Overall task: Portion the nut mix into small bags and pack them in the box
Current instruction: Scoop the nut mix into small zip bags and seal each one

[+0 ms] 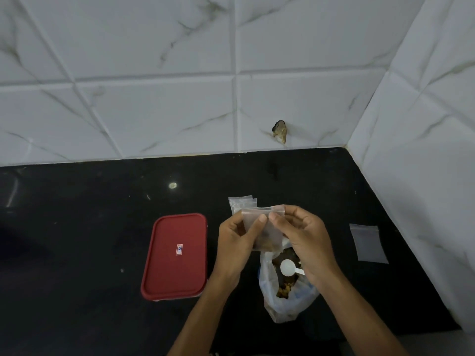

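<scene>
A small bag (264,227) is held up over the black desk (77,253) by both hands, pretty much dead centre. It's pinched along its left side by the left hand (235,242), thumb laid across the front. Its zip edge at the top right is pinched between thumb and finger of the right hand (302,240). Some nut mix can be seen in the bottom of it, though it's blurry through the plastic. Right underneath, the big bag (285,301) of nut mix is lying open on the desk, and a white spoon (288,267) is resting in it on top of the nuts. The red-lidded box (176,255) is parked just left of the hands, closed. A few spare bags (241,201) are stacked just behind the hands, and one more empty bag (368,244) is laid flat off to the right, near the tiled wall (424,176)
</scene>
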`<action>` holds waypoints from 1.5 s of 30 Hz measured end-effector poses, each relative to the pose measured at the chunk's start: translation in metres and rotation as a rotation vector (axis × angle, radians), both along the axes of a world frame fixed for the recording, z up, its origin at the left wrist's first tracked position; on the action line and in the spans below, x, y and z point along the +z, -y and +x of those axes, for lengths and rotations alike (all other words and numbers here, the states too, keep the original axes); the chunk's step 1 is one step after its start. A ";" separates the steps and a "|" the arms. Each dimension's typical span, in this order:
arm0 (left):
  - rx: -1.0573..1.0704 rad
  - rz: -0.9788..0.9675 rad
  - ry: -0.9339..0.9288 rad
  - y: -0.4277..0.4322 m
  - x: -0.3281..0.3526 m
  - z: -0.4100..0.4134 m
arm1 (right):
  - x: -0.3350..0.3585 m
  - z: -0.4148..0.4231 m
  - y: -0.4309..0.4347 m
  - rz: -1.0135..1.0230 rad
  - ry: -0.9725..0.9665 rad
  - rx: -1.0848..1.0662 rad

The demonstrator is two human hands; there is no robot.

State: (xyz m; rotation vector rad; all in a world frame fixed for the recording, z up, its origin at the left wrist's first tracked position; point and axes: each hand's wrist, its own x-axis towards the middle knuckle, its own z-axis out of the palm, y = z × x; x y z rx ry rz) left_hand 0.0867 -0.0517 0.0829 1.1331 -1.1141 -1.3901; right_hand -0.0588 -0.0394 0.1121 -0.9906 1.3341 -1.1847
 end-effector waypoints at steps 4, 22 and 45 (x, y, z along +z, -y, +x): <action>0.050 0.048 -0.037 -0.001 0.003 0.000 | 0.001 0.008 0.000 0.039 0.051 -0.021; 0.129 0.199 -0.066 -0.007 0.013 -0.011 | -0.011 0.021 0.002 0.013 -0.088 -0.142; 0.239 0.278 -0.088 -0.005 0.012 -0.015 | -0.017 0.023 0.001 0.101 -0.018 -0.155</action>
